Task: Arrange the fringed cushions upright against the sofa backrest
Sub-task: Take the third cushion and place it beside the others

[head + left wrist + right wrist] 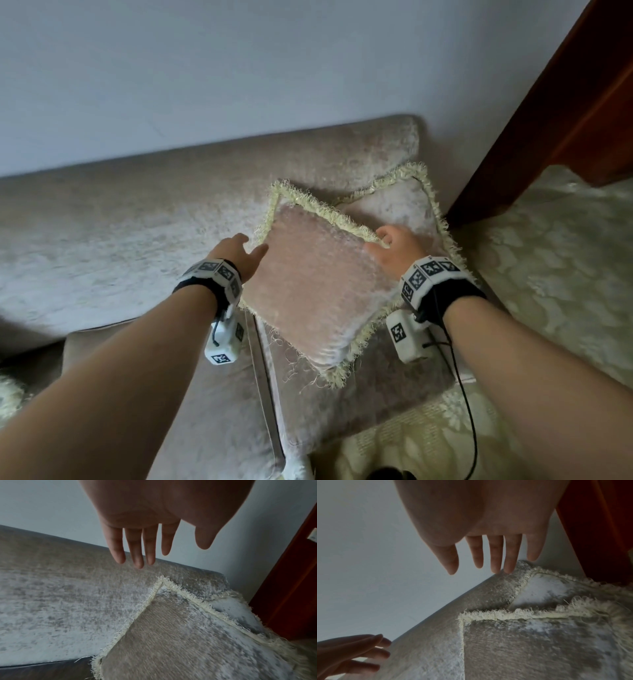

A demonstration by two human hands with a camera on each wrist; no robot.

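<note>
Two velvet cushions with cream fringe sit in the sofa's right corner. The rear cushion (397, 205) leans on the backrest (154, 212). The pinkish front cushion (315, 287) lies tilted against it, one corner pointing up at the backrest. My left hand (251, 245) hovers open by that cushion's left edge, its fingers (137, 555) straight and clear of the fabric. At the cushion's upper right fringe my right hand (383, 240) is also open, with spread fingers (494, 561) above both cushions (539, 649) and holding nothing.
A dark red-brown wooden post (565, 113) stands close behind the right corner. A patterned cream cover (555, 274) lies to the right of the cushions. The seat cushion (212, 404) and the long backrest stretch to the left. A pale wall (239, 68) rises behind the sofa.
</note>
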